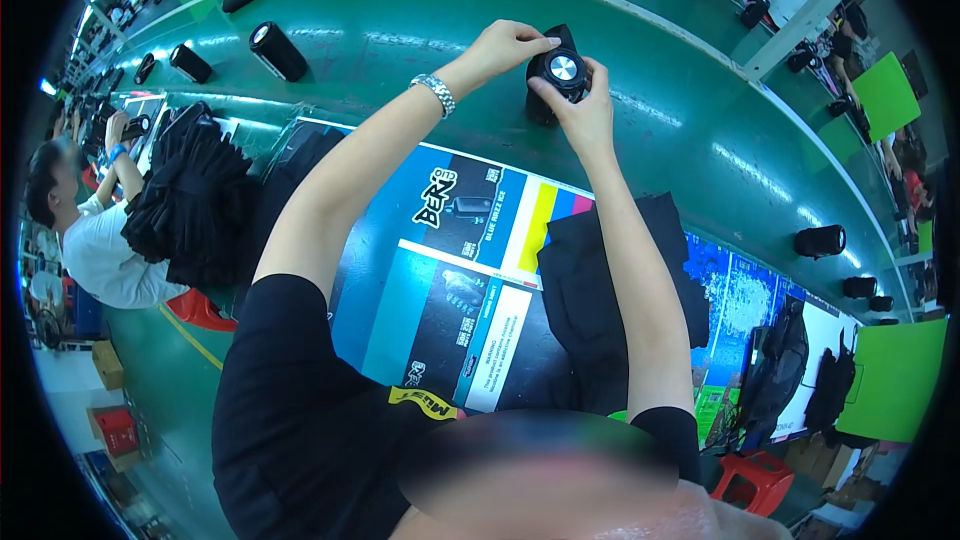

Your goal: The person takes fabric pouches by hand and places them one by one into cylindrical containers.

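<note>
A black cylindrical speaker (563, 67) with a shiny silver disc on its round end stands on the green surface at the far middle. My right hand (583, 108) wraps its near right side, thumb and fingers closed around it. From the left, my left hand (508, 48) pinches at the top edge, where a dark pointed flap (566, 37) sticks up. Whether that flap is part of the speaker or a cover on it, I cannot tell. Folded black cloth (590, 280) lies beneath my right forearm.
Upright black speakers (278, 51) stand farther left, and another (820, 241) sits at right. Printed colour sheets (440, 270) cover the near worktop. A heap of black fabric (195, 200) lies at left, beside a seated co-worker (110, 240). A red stool (752, 480) is at lower right.
</note>
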A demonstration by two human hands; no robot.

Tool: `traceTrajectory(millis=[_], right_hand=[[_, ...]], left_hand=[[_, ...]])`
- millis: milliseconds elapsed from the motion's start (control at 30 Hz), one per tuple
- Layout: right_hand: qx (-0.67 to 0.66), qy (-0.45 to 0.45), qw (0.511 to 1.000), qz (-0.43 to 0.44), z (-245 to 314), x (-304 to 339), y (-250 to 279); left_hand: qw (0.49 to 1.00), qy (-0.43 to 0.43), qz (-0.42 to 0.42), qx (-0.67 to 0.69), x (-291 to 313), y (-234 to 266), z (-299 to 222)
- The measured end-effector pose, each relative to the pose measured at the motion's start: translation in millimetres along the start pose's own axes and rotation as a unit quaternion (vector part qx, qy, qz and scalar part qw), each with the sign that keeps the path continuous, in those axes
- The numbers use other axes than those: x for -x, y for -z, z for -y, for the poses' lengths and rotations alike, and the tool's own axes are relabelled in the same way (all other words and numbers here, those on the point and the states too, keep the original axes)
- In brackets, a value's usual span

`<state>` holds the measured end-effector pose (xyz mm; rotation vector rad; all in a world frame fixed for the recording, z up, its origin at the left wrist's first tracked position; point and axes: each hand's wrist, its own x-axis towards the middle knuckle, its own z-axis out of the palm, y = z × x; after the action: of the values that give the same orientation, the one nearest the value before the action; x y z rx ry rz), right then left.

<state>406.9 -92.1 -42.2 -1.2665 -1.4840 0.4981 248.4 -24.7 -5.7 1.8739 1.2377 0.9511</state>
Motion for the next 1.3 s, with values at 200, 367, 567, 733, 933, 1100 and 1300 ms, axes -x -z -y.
traceTrajectory(millis=[200,367,567,733,933,1100,1300], right_hand=[[-0.118,-0.097,0.988,0.005,-17,-10,7],[-0.092,-0.127,0.987,0.016,-26,-27,22],[-0.064,-0.101,0.992,0.036,-39,-33,34],[-0.304,-0.109,0.934,0.155,-59,-31,55],[-0.392,-0.336,0.854,-0.067,-59,-88,29],[-0.426,-0.216,0.878,0.029,-94,-88,19],[-0.446,-0.225,0.865,-0.043,-130,-62,14]], left_hand=[[0.995,0.002,0.075,0.06,-22,-4,1],[0.952,-0.281,-0.002,-0.119,-19,-18,-44],[0.955,-0.291,-0.044,-0.043,7,-26,-44],[0.955,-0.142,-0.103,0.24,-2,-38,-38],[0.833,0.103,-0.05,0.541,-36,-81,4],[0.884,0.062,-0.073,0.458,-30,-120,-7],[0.897,0.055,-0.205,0.389,-25,-152,11]])
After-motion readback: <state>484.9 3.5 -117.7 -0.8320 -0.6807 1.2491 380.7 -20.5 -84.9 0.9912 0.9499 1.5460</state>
